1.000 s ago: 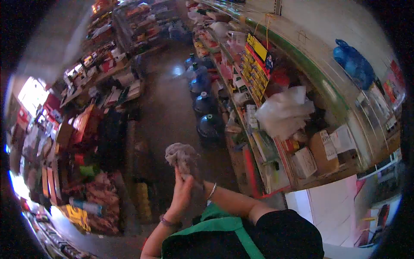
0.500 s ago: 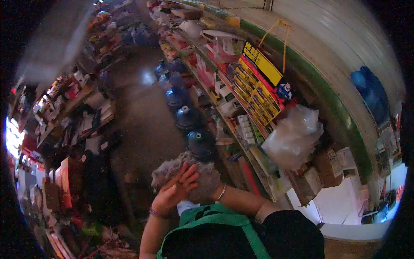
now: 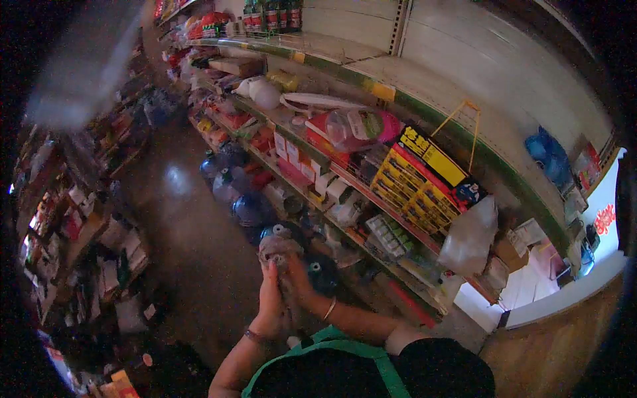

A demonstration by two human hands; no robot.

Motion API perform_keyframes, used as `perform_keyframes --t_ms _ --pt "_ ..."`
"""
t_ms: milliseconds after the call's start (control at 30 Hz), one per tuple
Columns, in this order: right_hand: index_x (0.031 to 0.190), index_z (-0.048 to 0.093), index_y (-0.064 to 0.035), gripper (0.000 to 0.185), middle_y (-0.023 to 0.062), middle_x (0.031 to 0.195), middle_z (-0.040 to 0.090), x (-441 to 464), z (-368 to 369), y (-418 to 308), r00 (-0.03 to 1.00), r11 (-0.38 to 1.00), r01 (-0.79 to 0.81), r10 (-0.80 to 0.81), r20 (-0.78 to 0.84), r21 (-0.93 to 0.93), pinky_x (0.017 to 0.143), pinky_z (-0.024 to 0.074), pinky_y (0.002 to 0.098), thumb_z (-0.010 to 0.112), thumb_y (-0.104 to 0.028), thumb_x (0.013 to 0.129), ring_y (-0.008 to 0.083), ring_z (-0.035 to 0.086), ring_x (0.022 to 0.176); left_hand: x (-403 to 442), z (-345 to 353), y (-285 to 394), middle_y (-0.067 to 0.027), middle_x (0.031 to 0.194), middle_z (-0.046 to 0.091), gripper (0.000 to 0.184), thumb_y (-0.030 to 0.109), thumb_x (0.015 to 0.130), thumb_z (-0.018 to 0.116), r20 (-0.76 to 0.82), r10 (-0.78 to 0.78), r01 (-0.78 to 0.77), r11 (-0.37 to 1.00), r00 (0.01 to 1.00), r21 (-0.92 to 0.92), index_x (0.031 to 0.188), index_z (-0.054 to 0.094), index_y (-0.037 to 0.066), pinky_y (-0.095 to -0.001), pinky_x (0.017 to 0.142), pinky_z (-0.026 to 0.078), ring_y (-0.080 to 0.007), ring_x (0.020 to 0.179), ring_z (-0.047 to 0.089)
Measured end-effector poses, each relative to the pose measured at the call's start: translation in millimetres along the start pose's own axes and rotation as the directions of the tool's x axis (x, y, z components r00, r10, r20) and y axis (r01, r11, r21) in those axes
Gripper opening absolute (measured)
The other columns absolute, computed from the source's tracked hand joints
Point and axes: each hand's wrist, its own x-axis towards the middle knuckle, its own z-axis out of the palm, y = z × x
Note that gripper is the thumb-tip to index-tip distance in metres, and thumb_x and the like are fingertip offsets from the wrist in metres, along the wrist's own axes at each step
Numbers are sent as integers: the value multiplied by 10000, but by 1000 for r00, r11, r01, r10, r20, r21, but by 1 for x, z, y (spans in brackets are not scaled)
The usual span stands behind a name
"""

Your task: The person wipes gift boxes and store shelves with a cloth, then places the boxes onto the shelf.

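Note:
A fuzzy grey cloth (image 3: 280,248) is squeezed between my two hands in front of my green-strapped apron. My left hand (image 3: 269,302) presses it from the left, fingers pointing forward. From the opposite side my right hand (image 3: 302,282) holds the cloth, its fingers partly hidden. The cloth's bunched end sticks out beyond the fingertips, and a thin part of it shows between the palms. Just past my hands stands a blue water jug (image 3: 322,272) on the floor.
Several more water jugs (image 3: 253,209) line the floor along the right shelving. Those shelves hold a yellow hanging card of small tools (image 3: 421,176), a clear plastic bag (image 3: 470,235) and boxes. Cluttered shelves (image 3: 86,232) flank the aisle floor (image 3: 182,239) on the left.
The spread-out cloth is now bunched narrowly between my palms. My left hand has turned from lying flat across it to pressing from the side. My view has swung toward the right shelves.

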Motion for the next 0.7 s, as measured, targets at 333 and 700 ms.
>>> perform_keyframes --t_ms 333,700 --pt "1283 468 -41 448 156 1373 399 76 48 -41 803 668 596 -484 348 -447 1104 217 400 537 -148 853 293 326 1307 104 -71 20 -94 1368 422 525 410 932 420 433 307 83 729 848 -679 1361 383 110 -401 1031 345 -275 1275 363" --pt "1264 475 -20 408 124 1192 581 201 65 -7 556 704 -673 278 784 228 970 420 445 501 -202 900 279 555 1101 110 -107 110 -52 1271 512 407 251 878 521 118 623 -320 543 773 -776 1241 493 68 -333 970 404 -196 1152 474"
